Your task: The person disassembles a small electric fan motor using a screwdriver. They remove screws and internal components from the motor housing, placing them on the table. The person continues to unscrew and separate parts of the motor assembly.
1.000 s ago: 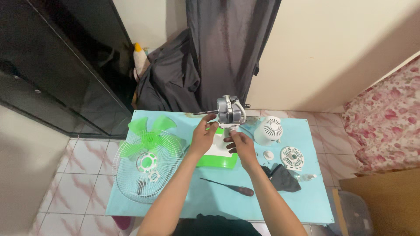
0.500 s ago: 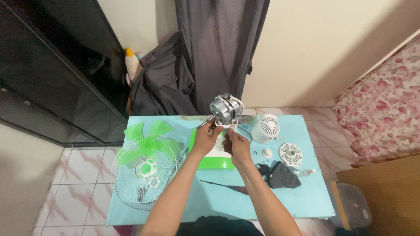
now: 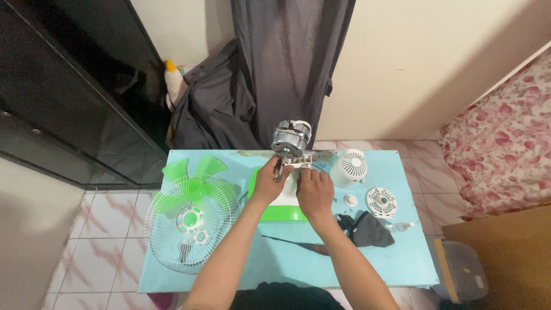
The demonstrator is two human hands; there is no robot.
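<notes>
A bare fan motor [image 3: 290, 139] stands upright on the neck of a green and white fan base [image 3: 281, 208] in the middle of a light blue table [image 3: 390, 258]. My left hand [image 3: 270, 181] grips the neck just under the motor, fingers around its shaft. On the white bracket to the right of the shaft rests my right hand [image 3: 314, 189], fingertips closed on it.
A white wire fan guard [image 3: 181, 232] with a green blade [image 3: 195, 183] lies at the left. A white motor cover [image 3: 349, 167], a round white cap [image 3: 381, 201], a small white knob [image 3: 350, 200], a dark cloth [image 3: 370, 229] and a screwdriver [image 3: 298, 244] lie at the right and front.
Both hands have stayed on the neck under the motor with only slight finger shifts. The head camera has tilted, so the table sits lower in view.
</notes>
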